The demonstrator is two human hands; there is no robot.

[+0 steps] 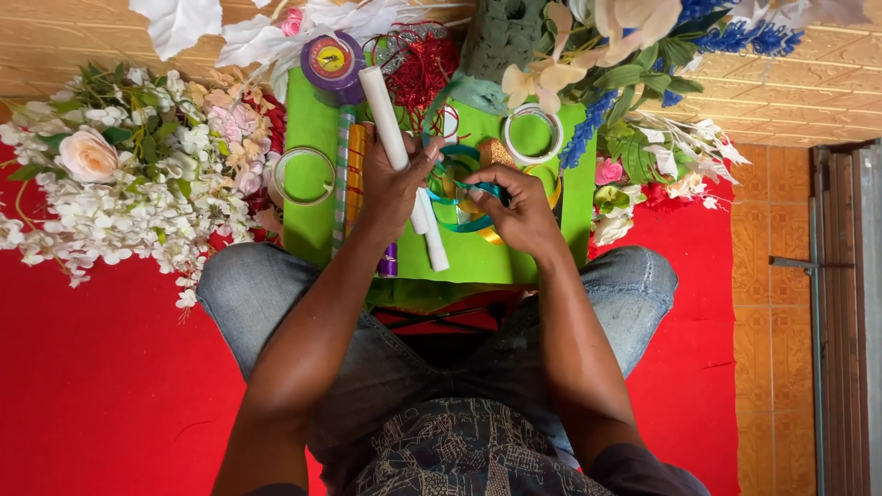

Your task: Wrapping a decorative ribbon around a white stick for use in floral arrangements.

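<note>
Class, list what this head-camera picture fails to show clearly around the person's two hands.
1. Head view: the left hand covers the middle of the white tube.
2. Head view: the right hand covers part of the teal ribbon; the grip is unclear.
3. Head view: the top edge cuts off the white flowers.
4. Head view: the purple tape roll label is too small.

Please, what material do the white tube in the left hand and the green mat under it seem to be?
The white tube, held by the left hand, looks like rolled paper or plastic: smooth, matte, evenly cylindrical. The green mat looks like felt or craft foam: flat, dull, uniform colour with no shine. Neither is certain.
</note>
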